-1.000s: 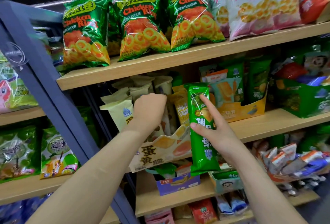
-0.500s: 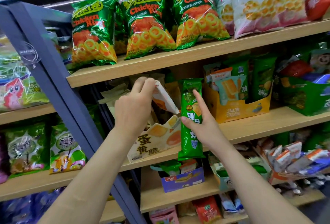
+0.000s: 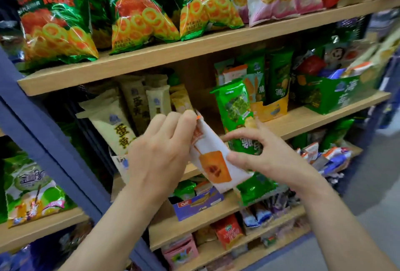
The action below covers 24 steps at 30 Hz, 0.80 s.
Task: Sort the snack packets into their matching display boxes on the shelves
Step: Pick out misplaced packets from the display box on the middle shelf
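My left hand [image 3: 160, 156] pinches the top of a white packet with an orange picture [image 3: 213, 162], held tilted in front of the middle shelf. My right hand [image 3: 266, 158] holds a long green packet [image 3: 237, 110] upright, and its thumb and fingers touch the white packet's right side. Behind my left hand stands the cream display box [image 3: 119, 162], filled with beige packets [image 3: 112, 119]. To the right, an orange display box [image 3: 270, 108] holds green and orange-white packets.
Green chicken ring bags [image 3: 138, 11] line the top shelf [image 3: 173, 54]. A green box [image 3: 329, 93] sits at the right of the middle shelf. Below are a blue box [image 3: 199, 205] and red packets [image 3: 229, 231]. A dark blue post [image 3: 43, 141] slants at left.
My left hand has drawn the white packet out of the cream box, down and to the right toward my right hand. My right hand's fingers have come onto it. The view moved closer.
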Each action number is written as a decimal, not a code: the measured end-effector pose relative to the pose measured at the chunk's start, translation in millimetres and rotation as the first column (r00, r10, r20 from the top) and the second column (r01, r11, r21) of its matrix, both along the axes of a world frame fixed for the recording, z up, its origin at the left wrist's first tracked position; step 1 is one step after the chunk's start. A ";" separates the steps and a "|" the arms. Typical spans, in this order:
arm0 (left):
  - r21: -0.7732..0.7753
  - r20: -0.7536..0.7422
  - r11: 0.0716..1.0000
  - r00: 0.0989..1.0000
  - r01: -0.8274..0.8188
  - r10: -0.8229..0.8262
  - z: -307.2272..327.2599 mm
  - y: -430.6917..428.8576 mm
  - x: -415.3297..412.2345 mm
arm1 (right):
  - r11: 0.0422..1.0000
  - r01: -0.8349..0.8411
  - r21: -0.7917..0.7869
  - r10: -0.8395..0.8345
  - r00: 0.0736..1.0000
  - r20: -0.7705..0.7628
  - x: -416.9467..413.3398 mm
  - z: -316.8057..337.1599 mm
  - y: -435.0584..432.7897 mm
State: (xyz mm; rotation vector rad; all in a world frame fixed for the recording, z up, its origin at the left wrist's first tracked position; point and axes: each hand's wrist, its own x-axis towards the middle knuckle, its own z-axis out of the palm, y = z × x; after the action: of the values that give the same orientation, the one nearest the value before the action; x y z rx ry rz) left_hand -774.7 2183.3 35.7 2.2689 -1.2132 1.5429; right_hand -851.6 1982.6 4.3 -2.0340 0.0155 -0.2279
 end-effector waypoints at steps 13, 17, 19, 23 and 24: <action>-0.149 -0.749 0.935 0.582 0.320 -0.319 -62.7 -122.1 -43.1 | 0.957 0.269 -0.113 -0.282 0.951 -0.129 -103.8 -77.4 -100.1; -0.183 -0.962 0.895 0.112 0.406 -0.248 -78.7 -162.8 -55.4 | 0.970 0.216 -0.109 -0.229 0.966 -0.124 -125.0 -98.1 -146.1; -0.214 -0.951 0.904 0.133 0.370 -0.279 -91.1 -187.9 -62.8 | 0.963 0.261 -0.071 -0.268 0.956 -0.122 -131.1 -109.6 -172.2; -0.218 -0.908 0.948 0.307 0.231 -0.284 -124.3 -234.8 -67.5 | 0.850 0.490 0.192 -0.493 0.869 -0.032 -141.9 -145.9 -245.0; -0.186 -0.900 0.963 0.359 0.194 -0.246 -133.4 -246.1 -67.0 | 0.817 0.525 0.237 -0.532 0.846 -0.040 -142.8 -154.7 -261.1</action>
State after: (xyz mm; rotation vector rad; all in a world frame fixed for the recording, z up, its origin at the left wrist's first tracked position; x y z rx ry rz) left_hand -841.7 1937.2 -97.7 2.1797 -0.9822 0.0197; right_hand -994.4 1721.5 -150.4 -1.7424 0.5761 -0.5771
